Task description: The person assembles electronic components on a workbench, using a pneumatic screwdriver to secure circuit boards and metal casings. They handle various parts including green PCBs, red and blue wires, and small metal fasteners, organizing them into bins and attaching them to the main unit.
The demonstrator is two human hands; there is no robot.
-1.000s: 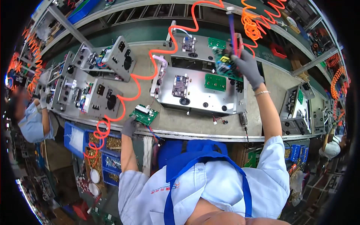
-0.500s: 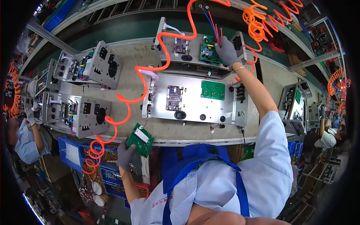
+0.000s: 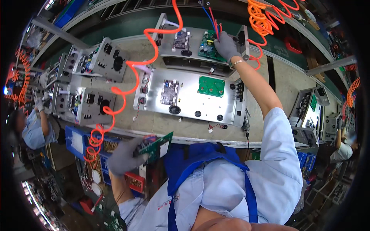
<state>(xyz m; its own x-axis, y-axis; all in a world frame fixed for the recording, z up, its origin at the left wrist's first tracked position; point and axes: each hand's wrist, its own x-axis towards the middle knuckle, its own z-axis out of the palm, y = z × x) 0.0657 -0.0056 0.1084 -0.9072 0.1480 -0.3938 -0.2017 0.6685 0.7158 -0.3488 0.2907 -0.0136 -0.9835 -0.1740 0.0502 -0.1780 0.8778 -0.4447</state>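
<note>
My left hand point(image 3: 126, 158), in a grey glove, grips a green circuit board point(image 3: 161, 148) by its edge in front of the bench. The board is tilted, with a white patch on one face and components behind. My gloved right hand point(image 3: 227, 47) reaches over the far metal chassis point(image 3: 195, 37), its fingers closed round red and blue wires point(image 3: 213, 19) that stick upward. Under that hand lies a green board point(image 3: 205, 46) full of components. Nearer stands another metal chassis point(image 3: 187, 101) bearing a dark board point(image 3: 169, 92) and a flat green board point(image 3: 211, 86).
An orange coiled air hose point(image 3: 131, 63) hangs across the left side. More chassis stand at left point(image 3: 94, 102) and right point(image 3: 306, 111). Blue bins point(image 3: 75, 140) and a red bin point(image 3: 135, 181) sit below the bench edge. A screwdriver point(image 3: 246, 125) lies by the near chassis. Co-workers are at both sides.
My left hand has moved nearer to me and turned the green board, which now stands more on edge. My right hand stays at the wires. The whole view has shifted slightly.
</note>
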